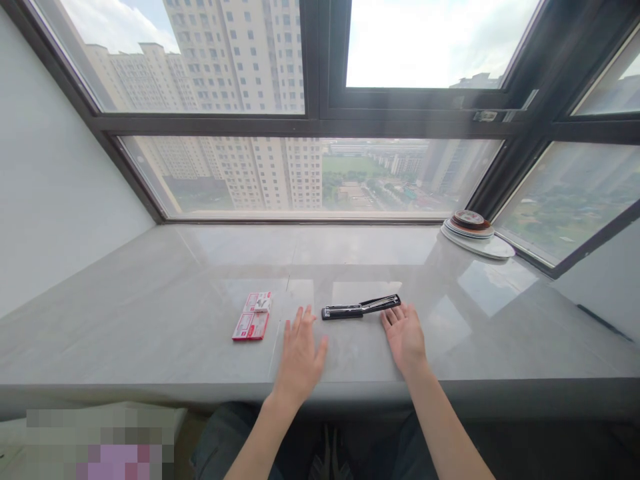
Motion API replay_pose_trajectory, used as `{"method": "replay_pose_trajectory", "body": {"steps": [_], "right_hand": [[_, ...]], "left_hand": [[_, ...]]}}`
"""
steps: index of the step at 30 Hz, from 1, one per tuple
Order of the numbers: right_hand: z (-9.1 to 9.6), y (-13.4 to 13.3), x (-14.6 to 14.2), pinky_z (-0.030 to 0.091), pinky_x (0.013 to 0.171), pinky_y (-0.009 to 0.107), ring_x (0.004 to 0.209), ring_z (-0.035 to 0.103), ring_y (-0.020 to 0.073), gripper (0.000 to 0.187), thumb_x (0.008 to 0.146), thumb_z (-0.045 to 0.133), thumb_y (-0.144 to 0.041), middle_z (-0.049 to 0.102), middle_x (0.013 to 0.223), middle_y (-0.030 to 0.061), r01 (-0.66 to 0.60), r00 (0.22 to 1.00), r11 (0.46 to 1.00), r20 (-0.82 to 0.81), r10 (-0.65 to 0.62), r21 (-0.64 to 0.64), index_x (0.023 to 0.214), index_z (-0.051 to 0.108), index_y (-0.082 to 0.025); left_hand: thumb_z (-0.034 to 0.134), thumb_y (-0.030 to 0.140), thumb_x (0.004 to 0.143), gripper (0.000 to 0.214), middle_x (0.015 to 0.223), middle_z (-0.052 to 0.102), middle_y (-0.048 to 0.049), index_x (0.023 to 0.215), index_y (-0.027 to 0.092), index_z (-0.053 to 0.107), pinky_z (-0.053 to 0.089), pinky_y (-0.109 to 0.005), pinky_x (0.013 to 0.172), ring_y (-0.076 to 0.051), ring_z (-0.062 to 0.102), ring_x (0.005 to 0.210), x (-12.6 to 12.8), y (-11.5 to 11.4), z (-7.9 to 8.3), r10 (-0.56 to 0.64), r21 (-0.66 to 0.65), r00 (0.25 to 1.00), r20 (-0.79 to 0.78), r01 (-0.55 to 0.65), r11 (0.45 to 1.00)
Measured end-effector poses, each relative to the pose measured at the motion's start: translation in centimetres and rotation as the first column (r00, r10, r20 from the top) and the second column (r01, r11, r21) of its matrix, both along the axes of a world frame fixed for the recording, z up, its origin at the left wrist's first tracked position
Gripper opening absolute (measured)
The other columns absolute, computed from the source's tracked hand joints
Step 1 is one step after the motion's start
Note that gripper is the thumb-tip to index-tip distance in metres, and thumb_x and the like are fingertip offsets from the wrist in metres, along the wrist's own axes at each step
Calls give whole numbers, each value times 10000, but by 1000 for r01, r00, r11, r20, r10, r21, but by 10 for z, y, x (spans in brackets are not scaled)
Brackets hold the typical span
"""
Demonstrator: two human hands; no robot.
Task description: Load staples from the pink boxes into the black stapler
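A black stapler (361, 307), swung open flat, lies on the grey stone window ledge (150, 313). My right hand (405, 337) rests palm down just below its right end, fingers stretched out, fingertips close to it. Palm down and empty as well, my left hand (300, 353) has spread fingers pointing toward the stapler's left end. To the left lie two small red and white staple boxes (253, 316), one behind the other, a short way from my left hand.
A stack of round plates or coasters (473, 230) sits at the back right corner of the ledge. Behind the ledge is a large window (310, 120) with dark frames. A white wall (50, 173) closes the left side.
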State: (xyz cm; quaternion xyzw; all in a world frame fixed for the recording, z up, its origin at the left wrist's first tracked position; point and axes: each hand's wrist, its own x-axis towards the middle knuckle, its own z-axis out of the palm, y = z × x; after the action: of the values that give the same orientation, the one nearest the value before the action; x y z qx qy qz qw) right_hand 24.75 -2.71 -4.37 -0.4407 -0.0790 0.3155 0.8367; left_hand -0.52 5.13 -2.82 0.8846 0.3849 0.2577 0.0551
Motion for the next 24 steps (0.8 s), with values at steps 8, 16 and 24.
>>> {"method": "replay_pose_trajectory", "body": {"steps": [8, 16, 24], "right_hand": [[-7, -72, -15, 573, 697, 316, 876, 675, 207, 517, 914, 619, -524, 683, 1072, 63, 174, 800, 903, 592, 102, -392, 1342, 550, -241], [18, -43, -50, 360, 573, 268, 582, 550, 171, 316, 987, 459, -430, 608, 665, -27, 152, 284, 670, 682, 674, -726, 1145, 699, -298], [23, -6, -53, 314, 510, 231, 548, 500, 144, 385, 954, 540, -521, 580, 581, -18, -214, 345, 596, 510, 787, -774, 816, 676, -188]], "left_hand": [[498, 309, 993, 437, 1656, 260, -157, 1407, 177, 544, 159, -684, 1208, -388, 176, 1536, -71, 4, -1, 457, 69, 888, 43, -459, 886], [641, 302, 918, 257, 1244, 665, -26, 1175, 315, 644, 446, -474, 1022, -274, 587, 1111, -47, -12, 11, 52, -135, 996, 72, -42, 990], [700, 254, 888, 273, 1078, 719, 0, 1153, 313, 675, 442, -415, 947, -238, 609, 1023, 5, -13, 21, -221, -289, 963, 152, 257, 922]]}}
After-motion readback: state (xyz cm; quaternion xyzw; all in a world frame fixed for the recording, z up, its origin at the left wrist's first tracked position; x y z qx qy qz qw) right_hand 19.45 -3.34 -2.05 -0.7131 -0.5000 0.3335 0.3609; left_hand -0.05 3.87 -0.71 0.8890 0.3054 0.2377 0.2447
